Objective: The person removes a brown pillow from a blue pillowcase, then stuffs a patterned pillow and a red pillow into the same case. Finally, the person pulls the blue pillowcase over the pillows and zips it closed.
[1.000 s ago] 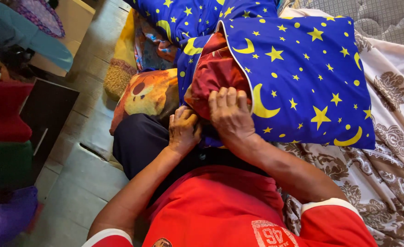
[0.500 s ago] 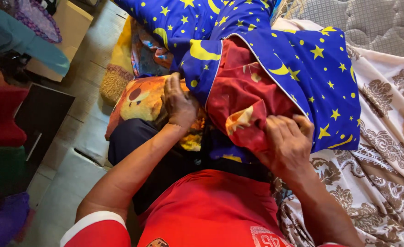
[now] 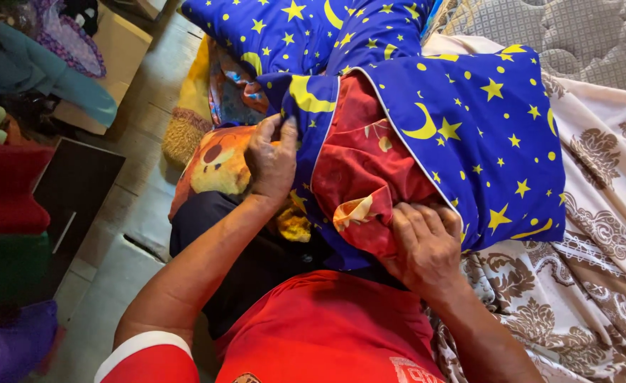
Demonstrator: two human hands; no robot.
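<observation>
A red pillow (image 3: 359,167) sticks out of a blue pillowcase (image 3: 483,142) printed with yellow stars and moons. It lies against my lap at the edge of a bed. My left hand (image 3: 270,159) grips the left flap of the pillowcase opening. My right hand (image 3: 423,241) is closed on the lower edge of the case where the red pillow bulges out.
An orange cartoon-print pillow (image 3: 217,159) lies under my left hand. More blue star fabric (image 3: 270,28) is piled behind. A beige patterned sheet (image 3: 596,276) covers the bed on the right. Folded cloths (image 3: 4,191) are stacked at left beside a tiled floor (image 3: 114,284).
My right hand went from pressing the top of the red pillow down to the lower right edge of the case. My left hand rose to the case's left flap. More red pillow shows.
</observation>
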